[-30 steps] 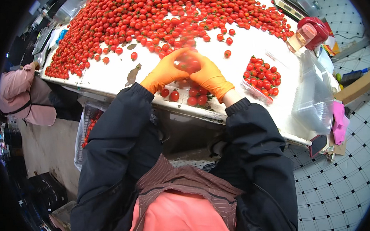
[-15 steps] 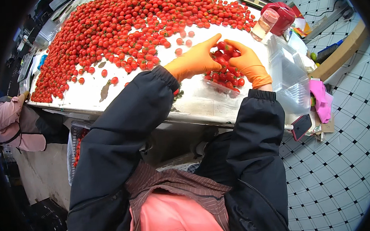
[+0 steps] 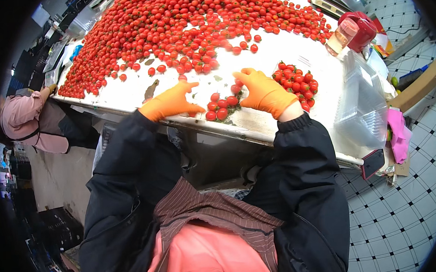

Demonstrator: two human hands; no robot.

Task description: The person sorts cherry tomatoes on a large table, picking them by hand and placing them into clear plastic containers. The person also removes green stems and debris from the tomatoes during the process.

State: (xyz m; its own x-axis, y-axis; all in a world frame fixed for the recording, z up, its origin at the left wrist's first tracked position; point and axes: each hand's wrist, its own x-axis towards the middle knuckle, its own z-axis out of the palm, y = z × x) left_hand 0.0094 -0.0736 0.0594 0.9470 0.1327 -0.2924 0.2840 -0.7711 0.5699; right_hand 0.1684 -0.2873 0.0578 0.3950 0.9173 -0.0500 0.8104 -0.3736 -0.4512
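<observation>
My left hand (image 3: 173, 102) and my right hand (image 3: 265, 92), both in orange gloves, are spread near the table's front edge. Between them lies a small group of loose cherry tomatoes (image 3: 221, 104) with bits of green stem. The left hand's fingers are apart, with nothing between them. On the other side, my right fingertips are beside or touching a couple of these tomatoes, thumb and fingers apart. Just right of that hand sits a clear plastic container (image 3: 309, 110) filled with cherry tomatoes (image 3: 295, 84). A big heap of cherry tomatoes (image 3: 172, 25) covers the far table.
Stacked clear plastic containers (image 3: 360, 109) stand at the table's right edge, near a bottle (image 3: 341, 37) and a red appliance (image 3: 361, 30). A phone (image 3: 373, 164) hangs at the corner. Another person (image 3: 27, 116) in pink works at the far left.
My hands have left the container, where they held several tomatoes between them. They have moved nearer the front edge and spread around the loose group. The whole view has shifted slightly.
</observation>
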